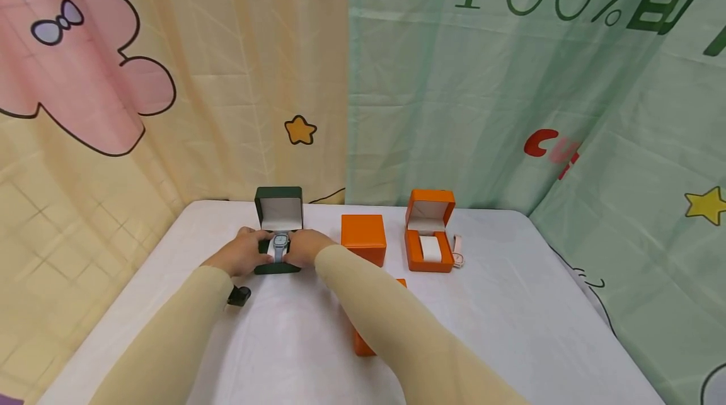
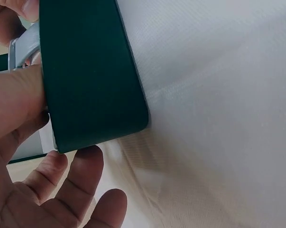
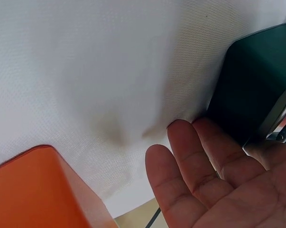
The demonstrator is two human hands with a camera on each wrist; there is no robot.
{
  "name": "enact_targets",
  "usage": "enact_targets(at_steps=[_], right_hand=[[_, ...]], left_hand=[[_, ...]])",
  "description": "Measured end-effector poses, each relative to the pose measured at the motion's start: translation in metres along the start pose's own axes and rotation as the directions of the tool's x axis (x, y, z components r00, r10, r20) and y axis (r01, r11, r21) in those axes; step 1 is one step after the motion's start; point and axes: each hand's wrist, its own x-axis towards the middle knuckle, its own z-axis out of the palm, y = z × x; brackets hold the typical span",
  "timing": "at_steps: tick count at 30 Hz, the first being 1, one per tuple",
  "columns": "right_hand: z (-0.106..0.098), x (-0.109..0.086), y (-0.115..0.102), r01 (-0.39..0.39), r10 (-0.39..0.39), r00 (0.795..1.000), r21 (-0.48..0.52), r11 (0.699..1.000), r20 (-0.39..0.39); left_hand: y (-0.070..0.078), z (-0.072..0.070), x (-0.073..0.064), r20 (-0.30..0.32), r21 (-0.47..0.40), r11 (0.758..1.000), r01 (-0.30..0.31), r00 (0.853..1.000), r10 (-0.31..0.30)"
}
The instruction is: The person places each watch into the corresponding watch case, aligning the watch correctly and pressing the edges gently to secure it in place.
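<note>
A green watch box [image 1: 278,270] stands with its lid raised, and a wristwatch [image 1: 280,241] with a pale blue-grey strap is round a white cushion inside it. My left hand [image 1: 247,252] reaches in from the left side, thumb and forefinger at the watch. In the left wrist view its other fingers [image 2: 86,175] spread beside the green box [image 2: 93,80]. From the right, my right hand [image 1: 309,247] grips the watch's other side. In the right wrist view several of its fingers [image 3: 190,156] extend along the box's outer wall; its fingertips in the box are mostly hidden.
A closed orange box [image 1: 363,232] stands right of the green one. Farther right, an open orange box [image 1: 429,266] holds a white cushion [image 1: 430,249], with a pink-strapped watch [image 1: 457,254] beside it. Another orange box [image 1: 363,345] is partly under my right sleeve. A black object [image 1: 239,296] lies near my left wrist.
</note>
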Motion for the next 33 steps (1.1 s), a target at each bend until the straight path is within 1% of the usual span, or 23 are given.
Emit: enact_targets(at_steps=[5, 15, 25, 29, 33], right_hand=[[-0.0001, -0.0006, 0.0000, -0.003, 0.003, 1.000, -0.005, 1.000, 0.002], [-0.0008, -0.0035, -0.0009, -0.003, 0.003, 1.000, -0.005, 1.000, 0.007], [-0.0005, -0.0058, -0.0017, -0.002, 0.002, 1.000, -0.006, 1.000, 0.010], [-0.0004, -0.0056, -0.0016, 0.001, -0.001, 1.000, -0.004, 1.000, 0.007], [-0.0002, -0.0048, -0.0009, 0.000, 0.000, 1.000, 0.010, 1.000, 0.011]], left_hand=[[0.0006, 0.0007, -0.0007, -0.003, 0.006, 1.000, -0.003, 1.000, 0.003], [0.0013, 0.0008, -0.0001, -0.002, 0.014, 1.000, 0.014, 1.000, -0.014], [0.0024, 0.0023, 0.0004, -0.007, 0.001, 1.000, 0.031, 0.999, -0.031], [0.0017, 0.0024, 0.0013, -0.005, 0.006, 0.999, 0.032, 0.999, -0.032], [0.0028, 0.0016, -0.0009, -0.009, 0.013, 1.000, 0.019, 1.000, -0.019]])
